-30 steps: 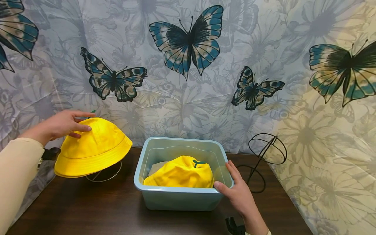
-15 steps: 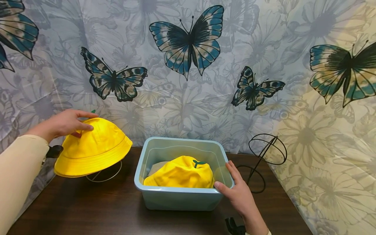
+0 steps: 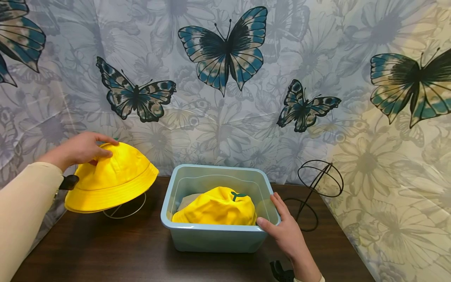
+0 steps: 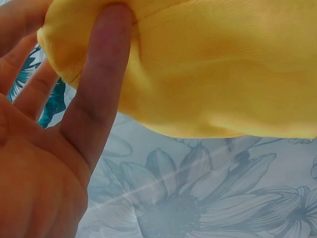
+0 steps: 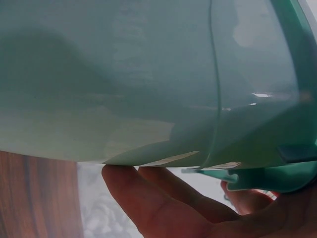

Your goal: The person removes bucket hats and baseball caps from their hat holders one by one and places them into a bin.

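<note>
At the left in the head view, a yellow bucket hat (image 3: 116,172) sits tilted over a wire stand (image 3: 128,209), whose round base shows beneath the brim. My left hand (image 3: 84,149) pinches the hat's crown; in the left wrist view the thumb (image 4: 106,74) presses into the cloth while the fingers go behind it. My right hand (image 3: 283,223) grips the right front corner of a pale blue-green plastic bin (image 3: 218,239), with fingers (image 5: 143,198) against its outer wall. Another yellow hat (image 3: 218,207), bearing a green sprout, lies inside the bin beside something beige (image 3: 190,200).
A bare black wire hat stand (image 3: 311,192) is to the right of the bin, near the back. The dark wooden table (image 3: 116,250) meets a wall hanging (image 3: 225,133) printed with butterflies and flowers behind and on both sides.
My left hand has moved slightly right and its fingers have closed in on the hat's crown. The right hand and the bin are as before.
</note>
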`<state>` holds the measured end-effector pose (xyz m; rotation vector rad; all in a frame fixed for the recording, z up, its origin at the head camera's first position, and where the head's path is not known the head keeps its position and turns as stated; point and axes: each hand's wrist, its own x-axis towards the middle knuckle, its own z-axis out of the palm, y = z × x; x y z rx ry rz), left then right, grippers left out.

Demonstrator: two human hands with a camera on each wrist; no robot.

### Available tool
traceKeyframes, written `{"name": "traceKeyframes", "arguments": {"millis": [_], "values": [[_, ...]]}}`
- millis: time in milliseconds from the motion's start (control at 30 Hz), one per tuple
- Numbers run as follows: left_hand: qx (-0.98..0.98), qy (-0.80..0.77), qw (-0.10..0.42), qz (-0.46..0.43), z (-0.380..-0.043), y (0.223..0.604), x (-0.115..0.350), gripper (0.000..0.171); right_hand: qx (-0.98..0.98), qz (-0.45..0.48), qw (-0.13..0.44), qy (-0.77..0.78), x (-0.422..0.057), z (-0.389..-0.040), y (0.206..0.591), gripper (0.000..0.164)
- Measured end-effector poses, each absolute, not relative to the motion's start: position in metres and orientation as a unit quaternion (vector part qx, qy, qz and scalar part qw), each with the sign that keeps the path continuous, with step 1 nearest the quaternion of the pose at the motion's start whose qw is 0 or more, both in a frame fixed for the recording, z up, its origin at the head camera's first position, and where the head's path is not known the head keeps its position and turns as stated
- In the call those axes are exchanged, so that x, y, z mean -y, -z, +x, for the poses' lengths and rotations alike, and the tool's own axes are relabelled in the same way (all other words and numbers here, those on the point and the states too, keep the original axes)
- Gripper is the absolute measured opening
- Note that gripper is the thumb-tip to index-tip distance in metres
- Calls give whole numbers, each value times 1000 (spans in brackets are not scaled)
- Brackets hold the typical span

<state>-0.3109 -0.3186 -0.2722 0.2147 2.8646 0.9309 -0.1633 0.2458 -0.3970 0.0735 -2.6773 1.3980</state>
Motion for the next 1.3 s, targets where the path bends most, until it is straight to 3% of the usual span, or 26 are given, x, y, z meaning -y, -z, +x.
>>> {"name": "traceKeyframes", "arguments": {"millis": [700,1300], "values": [[-971,-215,-38,102,-308,275,311,24,888,21,56,-456,-246,-164,396,88],[-958,-277,-56,44,-305,271,317,29,888,23,58,-456,-246,-162,396,87]]}}
